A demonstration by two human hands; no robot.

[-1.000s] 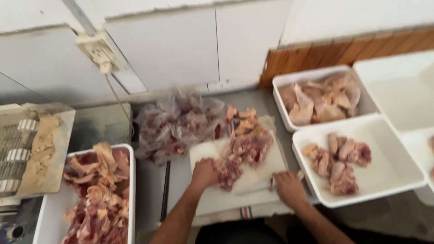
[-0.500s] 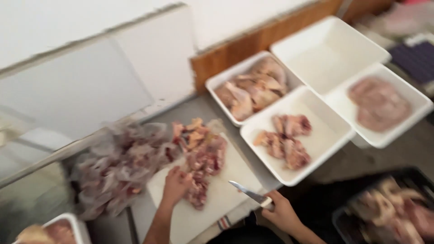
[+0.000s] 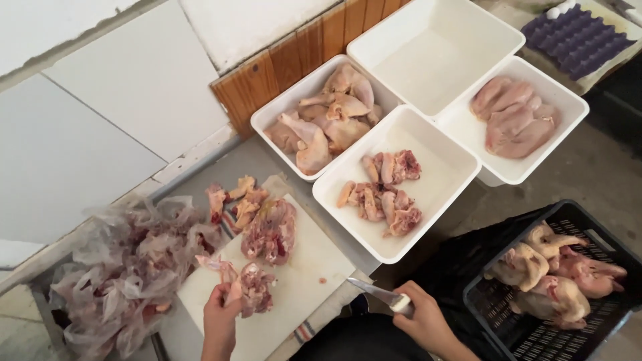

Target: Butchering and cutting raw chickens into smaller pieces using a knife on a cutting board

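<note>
My left hand (image 3: 221, 315) grips a raw chicken piece (image 3: 249, 289) at the near part of the white cutting board (image 3: 294, 281). A larger chicken carcass piece (image 3: 271, 230) lies on the board behind it, with small cut pieces (image 3: 234, 199) at the far corner. My right hand (image 3: 424, 319) holds a knife (image 3: 374, 293) by its white handle, the blade pointing left over the board's right edge, apart from the meat.
White trays stand to the right: one with leg pieces (image 3: 328, 124), one with small cuts (image 3: 384, 190), one with breast fillets (image 3: 515, 120), one bare (image 3: 435, 47). A black crate (image 3: 562, 274) holds whole chickens. Crumpled plastic bags (image 3: 120, 267) lie left. A purple egg carton (image 3: 578, 37) sits far right.
The view has swung right, bringing the crate and further trays into sight. My left hand has lifted a chicken piece toward the board's near edge; the knife stays in my right hand.
</note>
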